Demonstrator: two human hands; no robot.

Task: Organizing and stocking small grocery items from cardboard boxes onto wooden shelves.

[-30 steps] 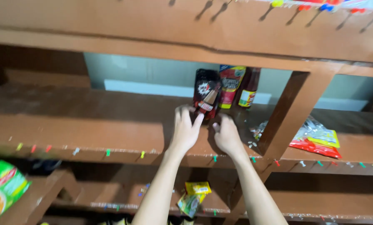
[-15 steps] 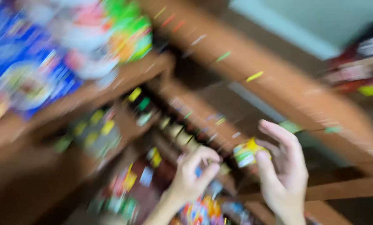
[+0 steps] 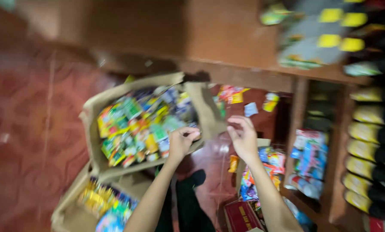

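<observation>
The view is blurred by motion. My left hand (image 3: 181, 141) hovers with curled fingers over the near corner of an open cardboard box (image 3: 93, 107) packed with colourful small packets (image 3: 141, 124). It holds nothing that I can make out. My right hand (image 3: 244, 137) is beside it, fingers loosely bent and apart, empty, above the red floor between the box and a smaller box of packets (image 3: 261, 172).
A second open box of packets (image 3: 102, 204) sits lower left. Brown wooden shelves (image 3: 330, 73) run along the right, holding dark bottles with yellow labels (image 3: 366, 133) and stacked packets (image 3: 308, 159). Loose packets (image 3: 233, 94) lie on the red tiled floor (image 3: 25, 129).
The view swung from the upper shelf with sauce packets down to the floor boxes. Both hands left the dark packet on the shelf and now hang over the box, empty.
</observation>
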